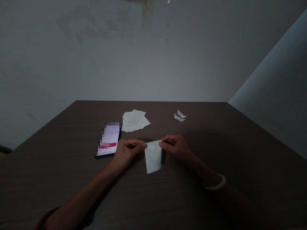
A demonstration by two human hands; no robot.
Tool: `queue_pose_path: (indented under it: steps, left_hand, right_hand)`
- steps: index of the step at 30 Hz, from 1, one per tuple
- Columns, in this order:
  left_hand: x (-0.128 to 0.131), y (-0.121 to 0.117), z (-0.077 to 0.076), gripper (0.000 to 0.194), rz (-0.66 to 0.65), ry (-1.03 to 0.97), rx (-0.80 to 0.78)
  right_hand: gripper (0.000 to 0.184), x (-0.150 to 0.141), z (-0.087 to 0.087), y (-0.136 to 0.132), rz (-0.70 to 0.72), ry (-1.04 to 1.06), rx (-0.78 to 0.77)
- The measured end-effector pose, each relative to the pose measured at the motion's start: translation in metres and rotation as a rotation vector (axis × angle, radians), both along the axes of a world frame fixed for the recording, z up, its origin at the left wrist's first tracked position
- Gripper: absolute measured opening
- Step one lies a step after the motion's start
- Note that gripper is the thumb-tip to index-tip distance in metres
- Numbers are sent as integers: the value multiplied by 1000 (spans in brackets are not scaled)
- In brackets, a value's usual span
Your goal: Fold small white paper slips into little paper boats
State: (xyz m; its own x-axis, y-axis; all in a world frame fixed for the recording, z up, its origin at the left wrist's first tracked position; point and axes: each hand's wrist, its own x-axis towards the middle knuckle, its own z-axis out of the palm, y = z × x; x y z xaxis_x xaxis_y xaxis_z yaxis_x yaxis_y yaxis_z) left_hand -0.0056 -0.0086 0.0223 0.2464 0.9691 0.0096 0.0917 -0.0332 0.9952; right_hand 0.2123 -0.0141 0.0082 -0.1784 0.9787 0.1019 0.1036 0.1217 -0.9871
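Two paper boats [178,118] sit folded, loose sheets [134,121] flat, toward the table [160,111]'s far edge; left hand [123,155] and right hand [179,147] pinch an unfolded slip [153,158] by its top corners

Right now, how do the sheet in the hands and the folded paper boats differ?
The sheet is a single flat-looking piece, gripped at its top corners; the paper boats are two small folded shapes, resting untouched. The sheet shows printed text; the paper boats look plain. Both are whitish paper.

matt printed paper sheet [153,157], smooth wood-grain table [144,198]
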Motion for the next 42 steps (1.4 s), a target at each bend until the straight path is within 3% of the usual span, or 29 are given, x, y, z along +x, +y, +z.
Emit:
queue_pose_path:
  steps: [8, 18, 32, 42]
  left_hand:
    - [1, 0, -4, 21, 20, -15, -27]
    - [0, -1, -5, 21, -92, -21, -73]
    - [-1, -2, -4, 19, -128, -27, -42]
    - [-1, -1, -4, 19, -30, 21, 9]
  right_hand:
    - [17, -4, 0, -1, -96, 11, 28]
    - [17, -5, 2, -1, -188, 6, 28]
    - [21, -8, 1, 0, -175, 60, -20]
    - [22, -8, 0, -2, -109, 21, -6]
